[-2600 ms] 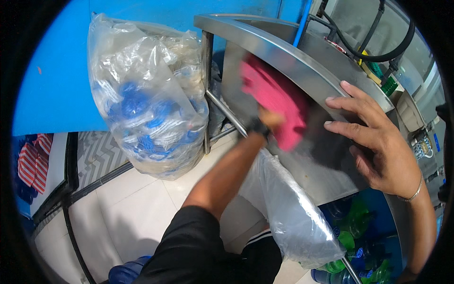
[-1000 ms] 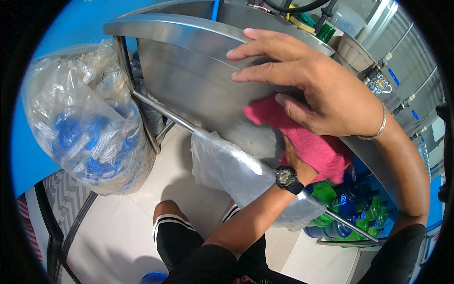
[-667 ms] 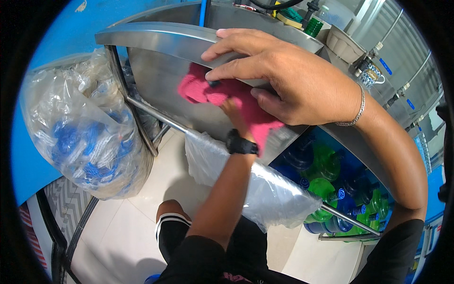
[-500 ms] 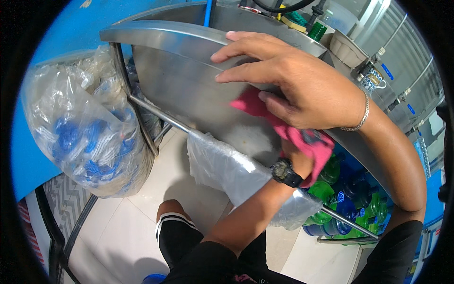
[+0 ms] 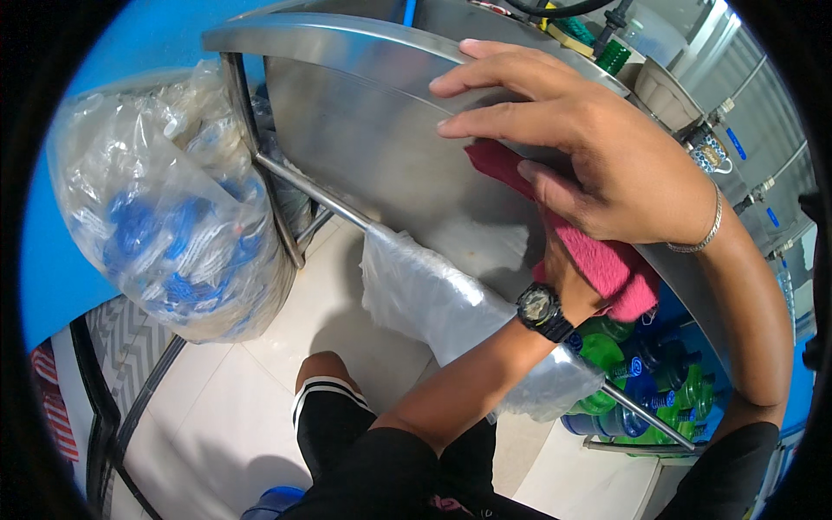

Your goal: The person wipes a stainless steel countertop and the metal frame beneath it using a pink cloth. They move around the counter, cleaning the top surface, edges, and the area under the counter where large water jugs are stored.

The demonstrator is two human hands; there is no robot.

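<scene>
A pink cloth (image 5: 607,260) stretches from beneath my right hand down over my left wrist. My right hand (image 5: 581,147) has its fingers spread, the fingertips in front of the steel sink's rim (image 5: 347,35). Its thumb lies against the cloth. A chain bracelet circles that wrist. My left hand (image 5: 565,270) reaches up under the cloth, beside the sink's front panel. Only part of this hand shows below the black wristwatch (image 5: 539,308) end of the cloth's edge; its fingers are hidden behind the cloth and my right hand.
A clear plastic sheet (image 5: 433,290) hangs over the metal rail below the sink. Left stands a big clear bag (image 5: 173,225) with blue and white contents. Green and blue bottles (image 5: 602,351) lie under the sink. A beige container (image 5: 666,94) and a patterned mug (image 5: 709,154) stand at the right.
The whole scene has shifted slightly right and up in the view. The pink cloth now lies broader and lower over my left wrist. My right hand keeps its spread pose.
</scene>
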